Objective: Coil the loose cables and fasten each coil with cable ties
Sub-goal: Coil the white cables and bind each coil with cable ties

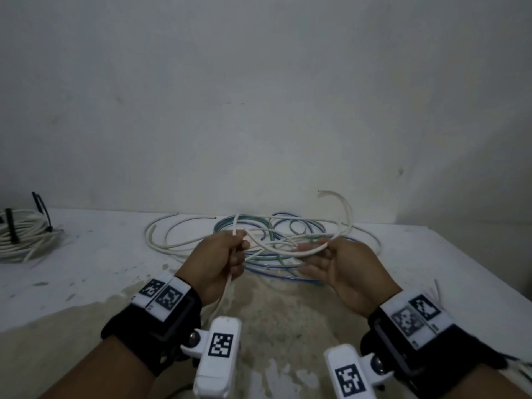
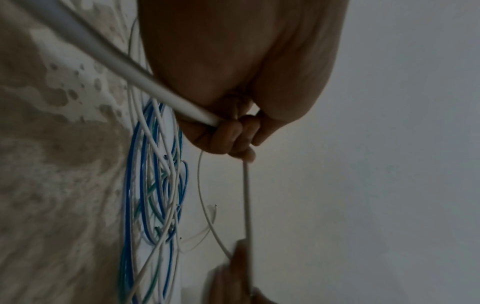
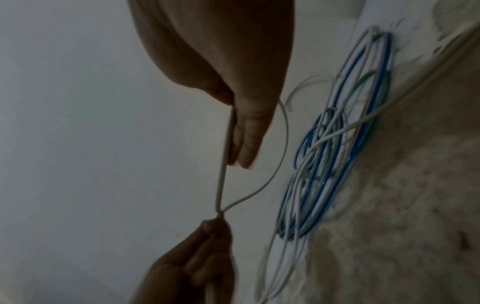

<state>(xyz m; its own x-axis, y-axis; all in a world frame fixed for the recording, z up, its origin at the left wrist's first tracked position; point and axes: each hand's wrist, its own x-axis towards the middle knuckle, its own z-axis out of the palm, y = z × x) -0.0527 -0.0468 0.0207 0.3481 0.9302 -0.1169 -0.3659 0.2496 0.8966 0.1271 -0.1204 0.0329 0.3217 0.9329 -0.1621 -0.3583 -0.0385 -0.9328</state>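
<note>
So far one white coil [image 1: 20, 237] lies tied; the left hand [image 1: 221, 263] grips a white cable [image 1: 288, 249], the right hand [image 1: 339, 266], fingers straight, guides its first loop; the tangle [image 1: 273, 234] remains.

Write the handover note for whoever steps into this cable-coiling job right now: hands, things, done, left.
Left hand grips the white cable. Right hand, fingers straight, carries its first loop.
Blue, green and white loose cables lie tangled on the table beyond the hands.
Done: one white coil at far left, bound with black cable ties.
Left: finish this coil, tie it, then the pile.
</note>
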